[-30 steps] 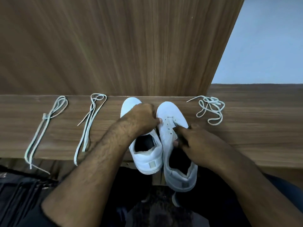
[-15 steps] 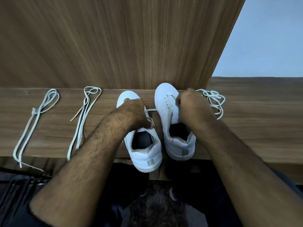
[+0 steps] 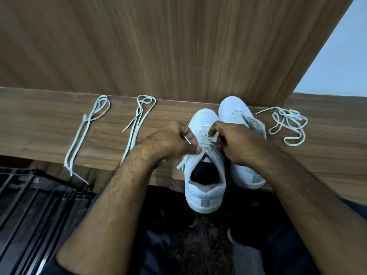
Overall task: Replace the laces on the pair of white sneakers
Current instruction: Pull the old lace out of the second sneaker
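Two white sneakers stand side by side on a wooden table [image 3: 317, 155], toes pointing away from me. The left sneaker [image 3: 205, 187] hangs with its heel over the table's near edge. It still carries a white lace [image 3: 206, 143] across its eyelets. My left hand [image 3: 172, 143] pinches that lace at the shoe's left side, and a loose end trails below the thumb. My right hand [image 3: 236, 141] pinches the same lace from the right, its fingers curled over the eyelets. The right sneaker [image 3: 238, 114] sits farther back, partly hidden behind my right hand.
Two folded white laces lie on the table to the left, one [image 3: 87, 133] far left and another [image 3: 137, 124] nearer the shoes. A tangled loose lace [image 3: 288, 126] lies to the right. A wooden panel [image 3: 158, 46] rises behind the table. Dark bars [image 3: 29, 215] show at lower left.
My right hand has left the right sneaker and come over to the left sneaker's lace. The left sneaker now sits nearer me, over the table's edge. The camera has shifted.
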Available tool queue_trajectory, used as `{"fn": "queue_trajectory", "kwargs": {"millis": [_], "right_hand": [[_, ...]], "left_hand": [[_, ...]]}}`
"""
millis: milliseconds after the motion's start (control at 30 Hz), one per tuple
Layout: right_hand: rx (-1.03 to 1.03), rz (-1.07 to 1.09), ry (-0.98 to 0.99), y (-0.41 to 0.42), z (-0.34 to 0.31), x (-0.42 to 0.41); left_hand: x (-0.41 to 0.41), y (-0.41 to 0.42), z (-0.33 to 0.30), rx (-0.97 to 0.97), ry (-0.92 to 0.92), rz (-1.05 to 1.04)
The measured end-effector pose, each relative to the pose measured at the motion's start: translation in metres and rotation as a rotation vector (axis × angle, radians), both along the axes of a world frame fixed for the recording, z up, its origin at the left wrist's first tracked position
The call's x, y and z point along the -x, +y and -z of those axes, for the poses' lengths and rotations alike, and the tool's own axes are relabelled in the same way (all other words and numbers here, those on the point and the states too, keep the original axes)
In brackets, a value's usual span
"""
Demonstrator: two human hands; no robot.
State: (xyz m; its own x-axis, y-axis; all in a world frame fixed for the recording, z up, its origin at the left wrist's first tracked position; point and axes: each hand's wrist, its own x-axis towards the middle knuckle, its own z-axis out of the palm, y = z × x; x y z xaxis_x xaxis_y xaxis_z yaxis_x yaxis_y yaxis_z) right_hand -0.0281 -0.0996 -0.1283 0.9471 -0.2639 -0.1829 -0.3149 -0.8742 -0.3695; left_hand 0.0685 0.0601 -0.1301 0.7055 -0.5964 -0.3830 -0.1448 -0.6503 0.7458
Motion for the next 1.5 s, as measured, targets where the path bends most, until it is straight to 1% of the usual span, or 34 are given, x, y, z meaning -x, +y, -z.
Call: {"fn": "queue_trajectory", "kwargs": {"millis": [133,200,300,367,433,500,600,667,800,867,933,967,1000,1067,1100,1267,1300,1333,1367,1400,1433,1467,1500], "right_hand": [[0.051,0.079,-0.019,-0.004,0.013,-0.014],[0.069,0.028,-0.017,-0.008,0.017,-0.02],[-0.011,-0.112,0.039,-0.021,0.014,-0.027],[-0.097,-0.16,0.053,-0.03,0.007,-0.025],[-0.188,-0.199,0.045,-0.032,0.003,-0.021],[-0.191,-0.24,0.0,-0.026,0.006,-0.016],[-0.053,-0.3,-0.163,-0.02,0.013,-0.018],[-0.025,-0.302,-0.208,-0.02,0.012,-0.019],[0.05,-0.287,-0.175,-0.018,0.013,-0.016],[0.075,-0.218,-0.255,-0.016,0.012,-0.015],[0.042,-0.08,-0.37,-0.016,0.009,-0.014],[-0.028,0.004,-0.436,-0.016,0.008,-0.014],[-0.16,0.089,-0.502,-0.016,0.006,-0.015],[-0.532,0.238,-0.624,-0.014,0.004,-0.017],[-0.67,0.301,-0.66,-0.014,0.003,-0.019],[-1.043,0.58,-0.774,-0.024,-0.006,-0.021],[-1.108,0.614,-0.787,-0.026,-0.006,-0.021],[-1.131,0.619,-0.785,-0.028,-0.007,-0.02],[-1.093,0.589,-0.769,-0.028,-0.009,-0.019],[-0.95,0.504,-0.73,-0.028,-0.01,-0.016],[-0.709,0.357,-0.656,-0.028,-0.01,-0.014],[-0.435,0.178,-0.539,-0.027,-0.006,-0.011],[-0.209,0.032,-0.396,-0.023,-0.003,-0.008]], "left_hand": [[0.004,-0.007,-0.004,0.073,0.029,-0.025],[0.003,-0.011,-0.006,0.091,0.042,-0.05],[0.002,-0.01,-0.006,0.071,0.055,-0.009],[0.001,-0.006,-0.004,0.029,0.016,0.044],[0.001,-0.003,-0.006,0.009,0.046,0.08],[-0.001,-0.002,-0.008,0.004,0.092,0.1],[-0.006,-0.003,-0.01,-0.019,0.076,0.111],[-0.007,-0.003,-0.011,-0.028,0.048,0.133],[-0.005,-0.003,-0.012,-0.025,0.03,0.149],[-0.005,-0.003,-0.011,-0.019,0.013,0.137],[-0.004,-0.002,-0.01,-0.008,-0.003,0.137],[-0.004,-0.002,-0.01,-0.006,-0.006,0.146],[-0.003,-0.001,-0.009,-0.007,-0.008,0.156],[-0.003,0.0,-0.008,-0.011,-0.017,0.171],[-0.003,0.0,-0.009,-0.008,-0.019,0.178],[-0.004,0.003,-0.01,-0.007,-0.006,0.228],[-0.004,0.004,-0.01,-0.007,-0.011,0.236],[-0.004,0.004,-0.01,-0.004,-0.014,0.241],[-0.004,0.004,-0.01,0.001,-0.015,0.241],[-0.003,0.003,-0.01,0.007,-0.015,0.238],[-0.003,0.003,-0.01,0.012,-0.015,0.233],[-0.003,0.002,-0.01,0.014,-0.014,0.229],[-0.003,0.001,-0.011,0.014,-0.011,0.226]]}}
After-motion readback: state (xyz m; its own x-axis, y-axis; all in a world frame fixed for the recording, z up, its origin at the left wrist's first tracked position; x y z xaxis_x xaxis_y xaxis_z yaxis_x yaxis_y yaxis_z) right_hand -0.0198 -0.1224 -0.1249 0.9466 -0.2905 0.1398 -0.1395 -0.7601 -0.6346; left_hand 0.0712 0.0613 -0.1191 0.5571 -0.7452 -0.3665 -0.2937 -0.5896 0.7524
